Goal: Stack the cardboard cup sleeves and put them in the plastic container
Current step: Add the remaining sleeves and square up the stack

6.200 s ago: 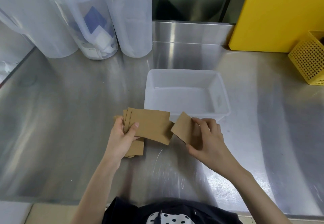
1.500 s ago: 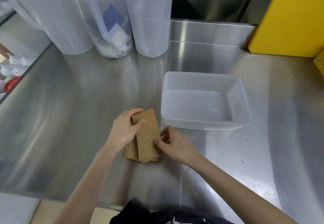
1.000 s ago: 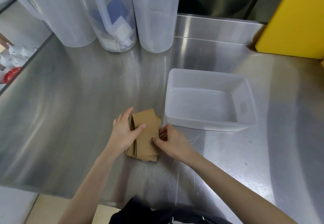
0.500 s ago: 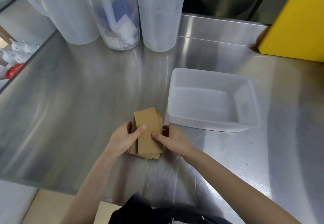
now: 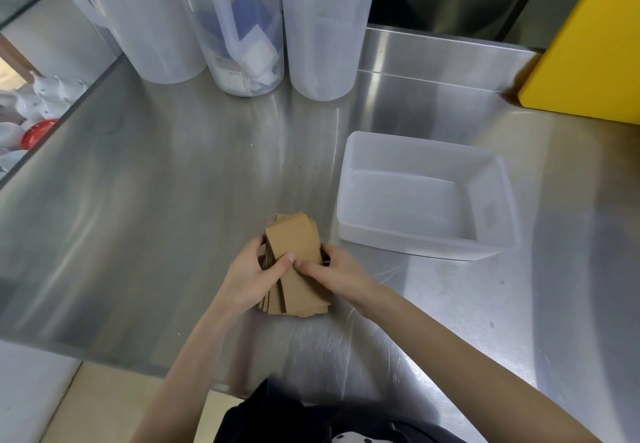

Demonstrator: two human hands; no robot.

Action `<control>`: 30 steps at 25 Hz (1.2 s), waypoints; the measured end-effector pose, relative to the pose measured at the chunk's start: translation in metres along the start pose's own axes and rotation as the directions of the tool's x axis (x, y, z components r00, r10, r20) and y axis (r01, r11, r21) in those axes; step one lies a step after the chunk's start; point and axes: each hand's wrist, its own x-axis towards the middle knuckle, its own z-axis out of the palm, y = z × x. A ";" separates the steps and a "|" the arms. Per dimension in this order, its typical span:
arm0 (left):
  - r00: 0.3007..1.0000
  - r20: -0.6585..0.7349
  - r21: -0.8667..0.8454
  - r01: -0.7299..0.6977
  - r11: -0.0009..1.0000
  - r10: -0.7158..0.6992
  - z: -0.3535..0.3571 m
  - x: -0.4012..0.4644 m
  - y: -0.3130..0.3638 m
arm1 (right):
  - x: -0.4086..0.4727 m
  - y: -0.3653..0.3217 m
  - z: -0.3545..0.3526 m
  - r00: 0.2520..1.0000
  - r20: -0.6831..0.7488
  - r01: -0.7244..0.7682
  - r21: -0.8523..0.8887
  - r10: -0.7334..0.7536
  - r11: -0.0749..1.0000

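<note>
Squeezing a stack of cardboard cup sleeves [image 5: 297, 262] between them, the left hand [image 5: 251, 278] and right hand [image 5: 334, 274] close on its long sides, thumbs pressed on top. The stack rests on the steel counter [image 5: 173, 200], just beside the empty plastic container [image 5: 426, 234]. Its near ends fan slightly. These flat sleeves look light and fairly stiff, yet likely to slide apart, so pinching both sides with thumbs holding the top seems safest for lifting.

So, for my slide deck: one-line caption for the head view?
Both hands square a stack of cardboard sleeves beside an empty plastic container.
</note>
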 end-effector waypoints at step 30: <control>0.917 0.241 -0.229 -0.264 0.937 0.318 0.054 -0.039 0.017 | -0.065 0.055 -0.061 0.935 -0.173 0.315 0.006 -0.309 0.949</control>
